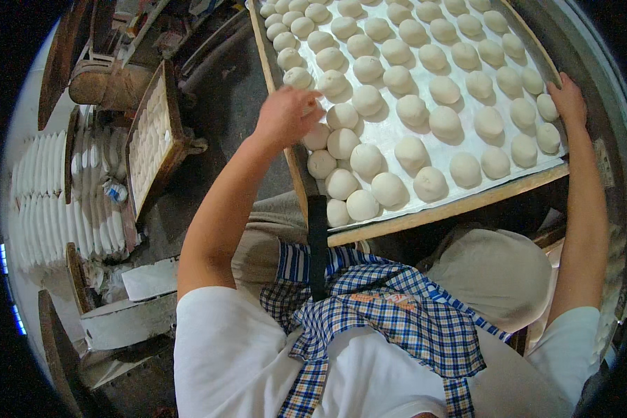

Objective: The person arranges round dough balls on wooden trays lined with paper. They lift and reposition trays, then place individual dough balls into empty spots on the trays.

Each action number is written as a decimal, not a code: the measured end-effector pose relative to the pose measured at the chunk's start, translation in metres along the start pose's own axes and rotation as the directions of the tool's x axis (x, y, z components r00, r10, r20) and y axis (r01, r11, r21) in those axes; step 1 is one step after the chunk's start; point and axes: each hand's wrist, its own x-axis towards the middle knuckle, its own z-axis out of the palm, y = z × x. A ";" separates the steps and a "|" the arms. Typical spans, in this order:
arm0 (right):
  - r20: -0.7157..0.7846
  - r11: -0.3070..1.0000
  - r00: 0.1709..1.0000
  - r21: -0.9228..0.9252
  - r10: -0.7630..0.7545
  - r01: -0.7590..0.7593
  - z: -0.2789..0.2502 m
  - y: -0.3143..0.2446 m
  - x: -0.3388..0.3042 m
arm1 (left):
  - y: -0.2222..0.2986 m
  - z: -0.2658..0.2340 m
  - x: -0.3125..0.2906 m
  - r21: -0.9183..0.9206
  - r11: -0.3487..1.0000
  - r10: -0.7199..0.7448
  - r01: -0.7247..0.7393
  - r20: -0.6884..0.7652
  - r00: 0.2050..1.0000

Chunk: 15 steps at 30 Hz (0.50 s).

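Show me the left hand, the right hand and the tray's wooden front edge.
left hand (pixel 285 115), head view, back of the hand.
right hand (pixel 568 99), head view, back of the hand.
tray (pixel 460 206), head view, wooden front edge.

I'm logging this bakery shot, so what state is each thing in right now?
Wooden tray: flat, nearly filled with rows of dough balls.
Dough balls: round, uncooked, set apart on a white liner.
Left hand: fingers curled at the tray's left edge, on the dough balls there.
Right hand: resting on the tray's right edge.
Second tray: on the floor, tilted, filled.
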 end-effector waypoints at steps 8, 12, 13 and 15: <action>-0.010 1.000 1.000 0.015 -0.022 0.023 -0.003 -0.005 -0.005 | 0.013 0.010 -0.033 -0.494 0.869 -0.044 0.038 0.000 0.999; -0.059 0.998 0.998 0.050 -0.030 0.033 0.004 -0.001 -0.003 | 0.023 -0.012 -0.050 -0.896 0.444 -0.191 0.030 -0.062 0.980; -0.071 0.997 0.997 0.065 -0.027 0.032 0.005 0.001 -0.002 | 0.029 -0.017 -0.051 -0.913 0.409 -0.187 -0.018 -0.103 0.977; -0.065 0.998 0.997 0.053 -0.031 0.035 0.007 0.004 0.000 | 0.037 -0.022 -0.052 -0.942 0.321 -0.185 -0.101 -0.167 0.968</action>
